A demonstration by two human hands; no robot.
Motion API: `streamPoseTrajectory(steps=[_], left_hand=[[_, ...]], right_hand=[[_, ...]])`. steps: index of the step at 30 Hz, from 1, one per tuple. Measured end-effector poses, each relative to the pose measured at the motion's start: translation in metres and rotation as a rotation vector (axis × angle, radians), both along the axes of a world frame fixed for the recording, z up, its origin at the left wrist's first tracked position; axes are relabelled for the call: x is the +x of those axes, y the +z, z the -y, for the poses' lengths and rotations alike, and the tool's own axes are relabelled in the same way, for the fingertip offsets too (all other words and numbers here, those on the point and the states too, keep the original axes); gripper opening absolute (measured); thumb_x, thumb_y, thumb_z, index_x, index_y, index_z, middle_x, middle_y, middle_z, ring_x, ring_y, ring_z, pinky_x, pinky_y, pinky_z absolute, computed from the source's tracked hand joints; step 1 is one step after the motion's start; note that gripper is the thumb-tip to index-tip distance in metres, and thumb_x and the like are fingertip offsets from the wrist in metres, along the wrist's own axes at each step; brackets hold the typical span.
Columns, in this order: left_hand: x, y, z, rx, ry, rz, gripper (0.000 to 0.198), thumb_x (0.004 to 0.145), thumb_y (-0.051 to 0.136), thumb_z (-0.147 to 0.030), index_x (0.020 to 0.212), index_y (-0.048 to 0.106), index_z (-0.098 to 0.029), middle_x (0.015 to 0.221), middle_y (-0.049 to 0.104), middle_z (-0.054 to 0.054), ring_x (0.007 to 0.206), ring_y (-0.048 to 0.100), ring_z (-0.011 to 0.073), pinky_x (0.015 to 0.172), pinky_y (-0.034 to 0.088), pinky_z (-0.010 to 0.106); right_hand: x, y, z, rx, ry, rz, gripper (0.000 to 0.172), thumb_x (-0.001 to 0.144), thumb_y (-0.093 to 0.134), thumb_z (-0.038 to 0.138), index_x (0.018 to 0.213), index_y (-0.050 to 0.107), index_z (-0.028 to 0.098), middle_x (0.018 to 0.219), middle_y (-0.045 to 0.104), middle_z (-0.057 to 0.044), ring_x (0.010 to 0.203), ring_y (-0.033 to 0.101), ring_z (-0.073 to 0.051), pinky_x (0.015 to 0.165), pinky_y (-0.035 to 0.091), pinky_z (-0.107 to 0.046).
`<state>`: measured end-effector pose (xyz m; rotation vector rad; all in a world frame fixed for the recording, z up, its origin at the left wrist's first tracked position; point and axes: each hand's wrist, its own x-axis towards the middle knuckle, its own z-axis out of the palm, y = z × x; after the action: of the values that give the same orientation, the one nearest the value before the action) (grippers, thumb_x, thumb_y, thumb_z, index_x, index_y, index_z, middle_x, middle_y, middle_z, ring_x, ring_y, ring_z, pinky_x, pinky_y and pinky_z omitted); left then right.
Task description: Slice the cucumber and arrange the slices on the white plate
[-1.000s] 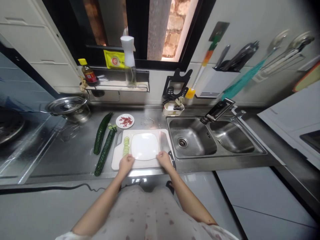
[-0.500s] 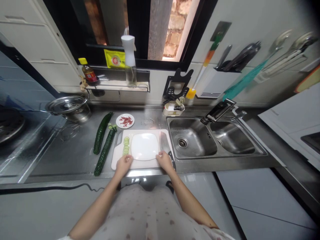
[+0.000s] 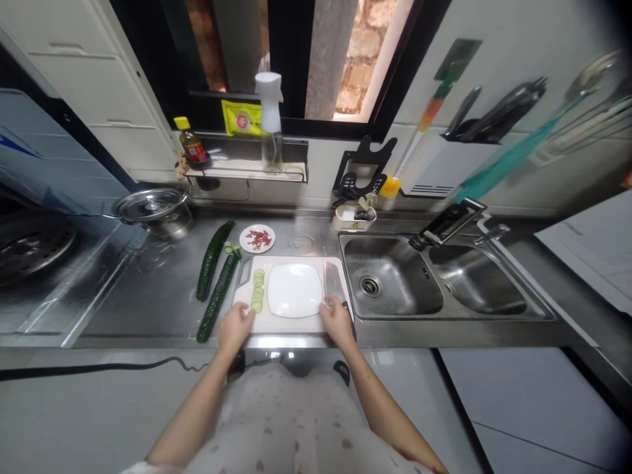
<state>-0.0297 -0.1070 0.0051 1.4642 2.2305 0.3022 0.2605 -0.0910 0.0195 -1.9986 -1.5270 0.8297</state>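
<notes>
Basically same layout as half a second ago, camera view shifted a bit, main change is the left hand. Left hand (image 3: 236,327) has come off the near-left corner of the white rounded-square plate (image 3: 294,290) and now sits farther left, by the near-left part of the white rectangular cutting board (image 3: 281,325), fingertips just beside the overlapping row of pale green round cucumber slices (image 3: 258,291). Its grip is curled, thumb near the fingers; can't tell if pressed together or pinching the board edge. Right hand (image 3: 338,321) stays at the plate's near-right corner, fingers bent; can't tell if its grip pinches the rim. Plate unmoved, lying flat mid-board, slices to its left, broad steel-bladed knife (image 3: 332,279) to its right, knife handle partly behind the right hand. Also unchanged: two long dark green cucumbers (image 3: 213,263) left of the board on the grey stainless-steel bench (image 3: 148,309), the nearer one with cut pieces at its far end; small round white dish (image 3: 243,239) with red chopped bits behind the board; double steel sink (image 3: 390,296) to the right.
</notes>
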Motion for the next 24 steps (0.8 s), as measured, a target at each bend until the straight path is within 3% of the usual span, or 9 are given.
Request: streamPoseTrajectory(steps=[11,24], left_hand=[[0.012,0.001,-0.007,-0.034,-0.004,-0.102,0.043,0.082,0.048,-0.056,0.101,0.064,-0.021,0.094,0.071,0.010,0.089,0.065,0.0298,0.078,0.039,0.036],[0.013,-0.005,-0.008,-0.010,0.043,-0.046,0.036,0.081,0.052,-0.051,0.098,0.065,-0.022,0.093,0.071,0.008,0.088,0.065,0.0281,0.075,0.038,0.034]], right_hand=[[-0.001,-0.006,0.001,0.029,0.011,-0.015,0.048,0.084,0.048,0.036,0.122,0.060,0.010,0.062,0.059,0.000,0.061,0.053,-0.016,0.060,0.038,-0.025],[-0.003,-0.004,0.000,-0.003,0.019,0.011,0.045,0.084,0.049,0.034,0.121,0.062,0.011,0.061,0.058,0.000,0.061,0.054,-0.017,0.061,0.038,-0.025]])
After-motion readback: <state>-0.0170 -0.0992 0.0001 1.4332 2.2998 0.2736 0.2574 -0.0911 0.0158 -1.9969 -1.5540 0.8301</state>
